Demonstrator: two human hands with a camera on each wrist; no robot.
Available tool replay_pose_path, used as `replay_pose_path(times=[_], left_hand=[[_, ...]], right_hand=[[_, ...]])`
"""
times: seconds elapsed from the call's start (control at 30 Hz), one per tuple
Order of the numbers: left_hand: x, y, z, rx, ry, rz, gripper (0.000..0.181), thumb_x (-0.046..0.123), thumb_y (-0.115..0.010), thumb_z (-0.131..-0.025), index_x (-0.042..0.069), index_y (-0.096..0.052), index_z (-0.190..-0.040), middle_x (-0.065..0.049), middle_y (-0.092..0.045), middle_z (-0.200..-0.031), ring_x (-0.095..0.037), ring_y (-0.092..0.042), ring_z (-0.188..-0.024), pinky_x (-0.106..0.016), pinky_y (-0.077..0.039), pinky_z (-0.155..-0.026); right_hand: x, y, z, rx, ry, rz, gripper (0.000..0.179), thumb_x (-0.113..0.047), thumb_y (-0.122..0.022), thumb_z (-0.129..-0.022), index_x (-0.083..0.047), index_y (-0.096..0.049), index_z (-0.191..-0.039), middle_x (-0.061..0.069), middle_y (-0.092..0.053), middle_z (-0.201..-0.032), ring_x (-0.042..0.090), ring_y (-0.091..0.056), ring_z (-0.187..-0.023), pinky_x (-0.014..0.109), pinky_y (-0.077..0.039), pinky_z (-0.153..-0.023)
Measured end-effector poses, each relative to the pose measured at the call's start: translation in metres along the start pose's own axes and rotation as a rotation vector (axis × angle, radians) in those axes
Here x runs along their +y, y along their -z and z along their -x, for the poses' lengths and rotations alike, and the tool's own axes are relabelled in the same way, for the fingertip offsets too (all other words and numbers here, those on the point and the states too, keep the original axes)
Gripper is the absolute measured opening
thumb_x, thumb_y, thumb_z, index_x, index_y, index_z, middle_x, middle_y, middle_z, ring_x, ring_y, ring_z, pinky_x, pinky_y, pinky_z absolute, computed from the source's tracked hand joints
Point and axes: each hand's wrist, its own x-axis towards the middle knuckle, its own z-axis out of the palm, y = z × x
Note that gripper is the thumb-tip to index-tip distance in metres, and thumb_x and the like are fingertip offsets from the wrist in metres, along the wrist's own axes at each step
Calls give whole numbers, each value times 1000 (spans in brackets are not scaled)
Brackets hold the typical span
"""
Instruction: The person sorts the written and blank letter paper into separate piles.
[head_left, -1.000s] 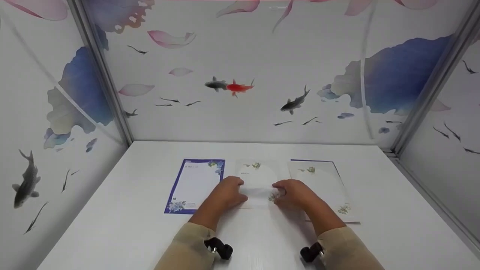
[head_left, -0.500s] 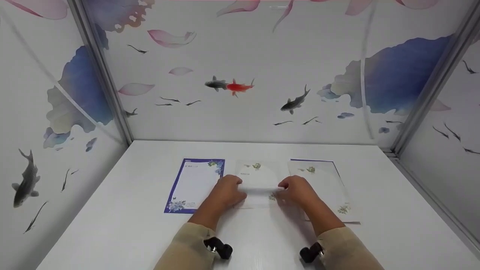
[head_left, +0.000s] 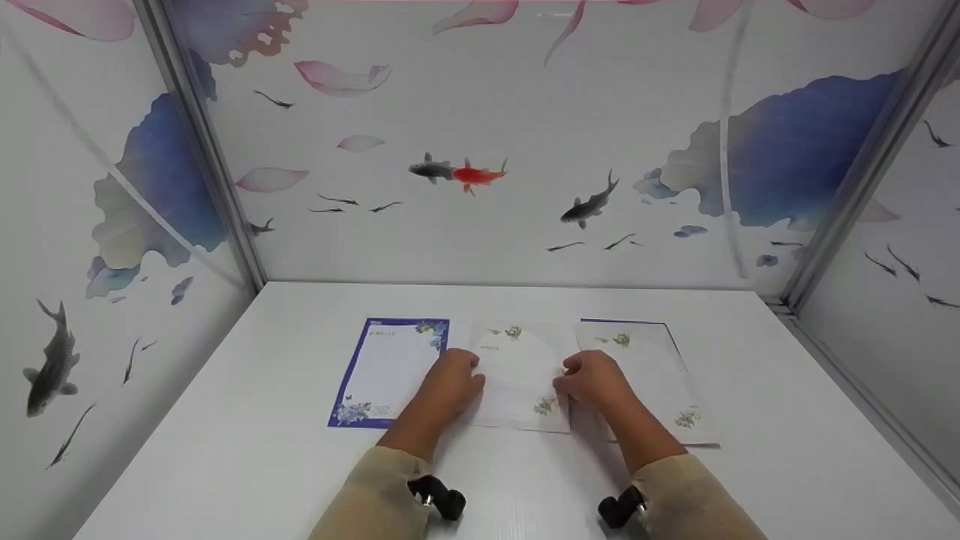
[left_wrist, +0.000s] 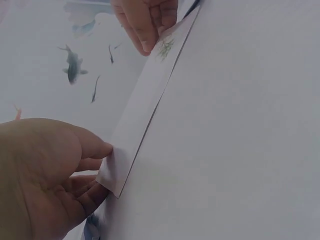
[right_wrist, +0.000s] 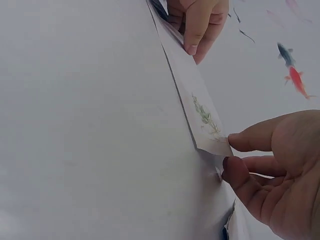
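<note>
A pale sheet of paper (head_left: 521, 379) printed with small floral sprigs lies at the middle of the table, between both hands. My left hand (head_left: 450, 381) pinches its left edge, and my right hand (head_left: 595, 375) pinches the right edge. Seen from the left wrist, the left thumb and fingers (left_wrist: 97, 150) meet at a corner region of the sheet (left_wrist: 137, 107). In the right wrist view, the right hand (right_wrist: 282, 170) grips beside a green sprig, where the paper (right_wrist: 192, 85) bends up slightly from the white surface.
To the left lies a blue-bordered sheet (head_left: 384, 367) with flower corners, partly behind the left forearm. On the right, another sprig-printed sheet (head_left: 649, 375) covers a blue-edged one. The white table (head_left: 517, 487) ends at a patterned back wall (head_left: 480, 240).
The raised fold across the middle sheet has flattened out, and its near edge has come down towards me. The hands have spread apart slightly, the right one shifting to the right.
</note>
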Motion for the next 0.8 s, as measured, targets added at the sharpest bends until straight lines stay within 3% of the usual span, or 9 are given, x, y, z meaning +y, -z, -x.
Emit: replay_pose_path(times=[0.13,0.3,0.43,0.6,0.8], left_hand=[[2,2,-1,45,68,21,46,13,-63,-104,1,-59,-149,-17,-63,-151,-36,-53,-150,-51,-42,-126],[5,5,-1,65,156,85,46,9,-66,-103,5,-61,-148,-13,-71,-139,-30,-66,-131,-47,-54,-116],[4,6,-1,96,151,107,41,10,-69,-103,5,-66,-143,-11,-73,-132,-25,-68,-120,-44,-58,-110],[2,5,-1,126,143,168,37,12,-66,-104,8,-68,-141,-10,-73,-132,-24,-66,-119,-43,-58,-109],[-4,12,3,167,132,255,36,14,-64,-105,10,-70,-140,-7,-74,-130,-25,-67,-124,-44,-56,-113]], right_hand=[[-1,0,0,0,-18,-31,51,-14,-80,-93,3,-67,-139,17,-73,-124,25,-69,-104,38,-61,-92],[-2,1,0,7,-40,-53,46,-13,-75,-97,1,-67,-140,18,-72,-128,27,-68,-109,40,-61,-96],[-2,2,0,16,-43,-90,39,-12,-70,-100,-2,-70,-138,18,-73,-126,27,-67,-107,36,-62,-91],[-2,2,-2,33,-43,-137,38,-12,-67,-101,-4,-70,-138,16,-73,-119,23,-68,-97,29,-59,-79],[-8,-1,-2,27,-51,-252,39,-11,-64,-103,-5,-67,-141,15,-72,-119,21,-71,-97,29,-62,-82]])
